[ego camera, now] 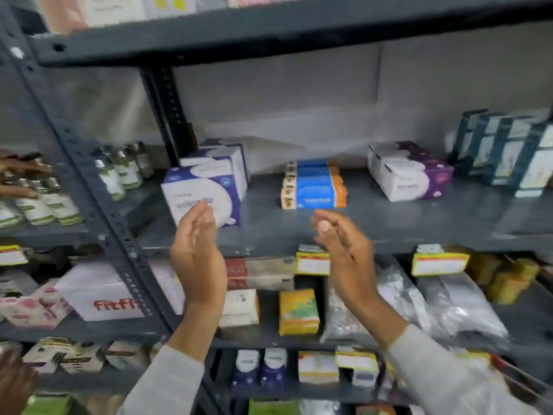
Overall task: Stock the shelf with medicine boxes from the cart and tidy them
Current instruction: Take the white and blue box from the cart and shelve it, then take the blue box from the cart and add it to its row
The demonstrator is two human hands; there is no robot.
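Observation:
On the grey metal shelf stand blue-and-white medicine boxes at the left, a row of blue-and-orange boxes in the middle and white-and-purple boxes to the right. My left hand is raised with its fingers apart; the fingertips overlap the front blue-and-white box, and I cannot tell whether they touch it. My right hand is up in front of the shelf edge, just below the blue-and-orange boxes, fingers apart and holding nothing. The picture is blurred.
Tall teal-and-white cartons fill the shelf's right end. Small green-labelled bottles stand on the left rack behind a slanted upright. The lower shelves hold a yellow box, plastic packets and price labels. Another person's hand shows at the bottom left.

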